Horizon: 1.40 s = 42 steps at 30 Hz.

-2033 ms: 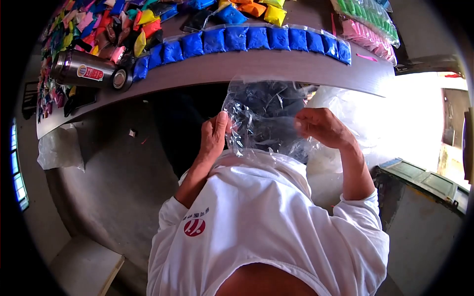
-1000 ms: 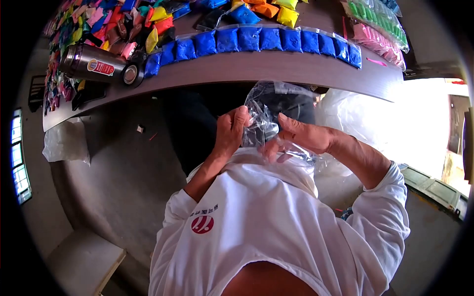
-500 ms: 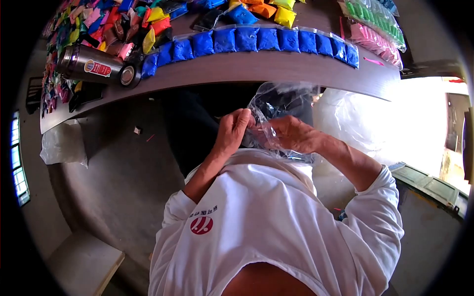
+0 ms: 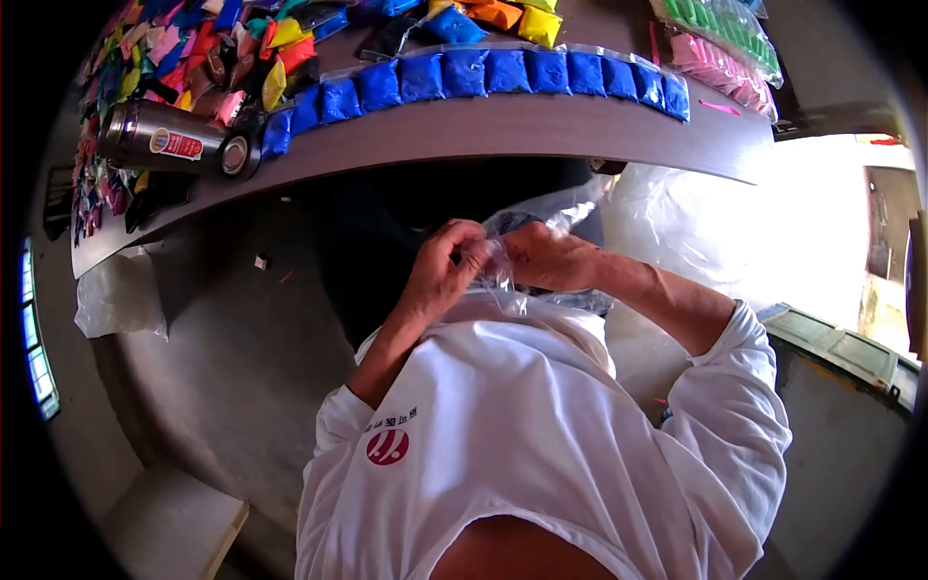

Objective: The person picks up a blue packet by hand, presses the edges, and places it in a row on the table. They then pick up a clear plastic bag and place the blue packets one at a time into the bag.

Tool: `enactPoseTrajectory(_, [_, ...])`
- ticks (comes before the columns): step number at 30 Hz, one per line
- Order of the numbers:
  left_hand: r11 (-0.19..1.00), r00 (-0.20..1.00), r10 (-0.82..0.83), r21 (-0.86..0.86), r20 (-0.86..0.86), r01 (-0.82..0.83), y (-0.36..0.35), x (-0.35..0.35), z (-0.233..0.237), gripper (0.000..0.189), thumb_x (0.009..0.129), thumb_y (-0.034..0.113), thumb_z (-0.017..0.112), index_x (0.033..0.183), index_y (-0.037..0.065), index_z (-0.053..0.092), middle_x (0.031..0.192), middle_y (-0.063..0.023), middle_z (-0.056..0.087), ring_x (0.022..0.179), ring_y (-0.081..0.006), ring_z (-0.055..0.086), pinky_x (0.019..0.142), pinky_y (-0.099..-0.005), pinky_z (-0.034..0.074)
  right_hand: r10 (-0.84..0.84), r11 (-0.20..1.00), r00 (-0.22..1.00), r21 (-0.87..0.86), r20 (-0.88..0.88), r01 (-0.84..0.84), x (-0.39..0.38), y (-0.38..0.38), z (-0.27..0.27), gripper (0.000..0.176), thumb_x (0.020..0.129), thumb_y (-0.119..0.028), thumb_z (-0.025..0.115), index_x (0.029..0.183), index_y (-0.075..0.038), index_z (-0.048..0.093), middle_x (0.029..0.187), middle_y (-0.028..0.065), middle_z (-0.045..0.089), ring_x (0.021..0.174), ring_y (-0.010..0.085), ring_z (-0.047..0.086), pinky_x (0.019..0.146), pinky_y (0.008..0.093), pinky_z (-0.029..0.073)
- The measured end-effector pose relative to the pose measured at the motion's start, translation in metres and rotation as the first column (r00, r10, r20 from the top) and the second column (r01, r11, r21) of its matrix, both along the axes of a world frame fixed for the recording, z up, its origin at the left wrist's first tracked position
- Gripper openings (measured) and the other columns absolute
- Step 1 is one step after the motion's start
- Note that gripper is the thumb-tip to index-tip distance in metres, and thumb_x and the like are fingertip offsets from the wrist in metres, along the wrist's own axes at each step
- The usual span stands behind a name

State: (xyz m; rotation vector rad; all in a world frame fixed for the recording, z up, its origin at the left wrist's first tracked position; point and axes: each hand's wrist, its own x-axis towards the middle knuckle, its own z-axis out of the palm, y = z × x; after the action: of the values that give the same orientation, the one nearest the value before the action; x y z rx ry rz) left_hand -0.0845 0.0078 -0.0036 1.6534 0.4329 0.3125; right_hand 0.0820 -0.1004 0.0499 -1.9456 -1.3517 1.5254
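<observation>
Over my lap, both hands are closed on a clear plastic bag (image 4: 570, 206). My left hand (image 4: 449, 266) pinches the bag's gathered film, thumb and fingers curled together. Close beside it, my right hand (image 4: 551, 257) is wrapped round another part of the same film. Crumpled plastic spreads above and below the right hand, and a twisted piece hangs between the two hands. Some fingertips are hidden behind the film. On the table ahead lies a curved row of blue packets (image 4: 464, 74), apart from my hands.
On the table (image 4: 387, 145), a steel thermos (image 4: 155, 135) lies by a heap of colourful packets (image 4: 208, 58). Green packets (image 4: 720, 34) and pink packets (image 4: 720, 68) are stacked at right. A large clear bag (image 4: 657, 213) stands below the table's right side, a stool (image 4: 174, 517) at lower left.
My hands have drawn closer together, bunching the film between them. The bag's upper part has collapsed from a wide, open shape to a narrower one. The view has shifted slightly.
</observation>
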Motion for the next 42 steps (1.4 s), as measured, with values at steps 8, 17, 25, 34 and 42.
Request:
enactPoseTrajectory(8, [0.984,0.982,0.179,-0.015,0.056,-0.178,-0.001,0.000,-0.001,0.026,0.093,0.021,0.058,0.087,-0.003,0.061,0.077,-0.0056,0.059,0.065,-0.0121,0.056,0.059,-0.0253,0.046,0.337,0.934,0.914,0.039,0.226,-0.355,0.043,-0.051,0.001,0.016,0.083,-0.017,0.056,0.086,-0.005,0.065,0.081,0.0167,0.065,0.077,0.0329,0.063,0.068,0.0391,0.049])
enactPoseTrajectory(17, [0.969,0.986,-0.050,0.246,0.157,0.010,-0.013,0.009,0.021,0.021,0.095,0.016,0.052,0.088,-0.003,0.058,0.091,-0.0070,0.060,0.072,-0.0117,0.054,0.063,-0.0237,0.045,0.249,0.967,0.702,-0.138,0.668,-0.212,0.057,-0.095,0.042,0.022,0.083,-0.020,0.055,0.088,0.000,0.062,0.090,0.0213,0.065,0.081,0.0343,0.064,0.075,0.0437,0.050])
enactPoseTrajectory(25, [0.977,0.972,-0.067,0.211,0.225,0.019,-0.007,0.022,0.019,0.016,0.093,0.012,0.055,0.088,-0.002,0.059,0.091,-0.0082,0.060,0.072,-0.0173,0.059,0.063,-0.0258,0.048,0.393,0.907,0.856,-0.297,0.336,-0.300,0.063,-0.082,0.002,0.025,0.089,-0.025,0.054,0.100,-0.006,0.066,0.094,0.0171,0.066,0.084,0.0338,0.063,0.078,0.0436,0.049])
enactPoseTrajectory(34, [0.996,0.981,0.019,0.085,0.191,-0.036,-0.009,0.031,0.022,0.024,0.097,0.017,0.049,0.084,-0.002,0.057,0.085,-0.0077,0.061,0.075,-0.0150,0.059,0.067,-0.0268,0.048,0.042,0.986,0.966,-0.164,0.253,0.000,0.074,-0.094,0.003,0.026,0.080,-0.020,0.061,0.100,-0.004,0.063,0.092,0.0170,0.065,0.090,0.0333,0.061,0.085,0.0392,0.047])
enactPoseTrajectory(42, [0.994,0.971,0.105,0.019,0.217,-0.111,-0.010,0.028,0.009,0.021,0.096,0.017,0.050,0.086,0.000,0.058,0.079,-0.0061,0.061,0.070,-0.0139,0.057,0.066,-0.0259,0.047,-0.102,0.978,0.937,0.208,0.334,0.032,0.034,-0.079,0.019,0.011,0.085,-0.002,0.055,0.089,-0.001,0.064,0.076,0.0110,0.066,0.070,0.0254,0.064,0.066,0.0355,0.050])
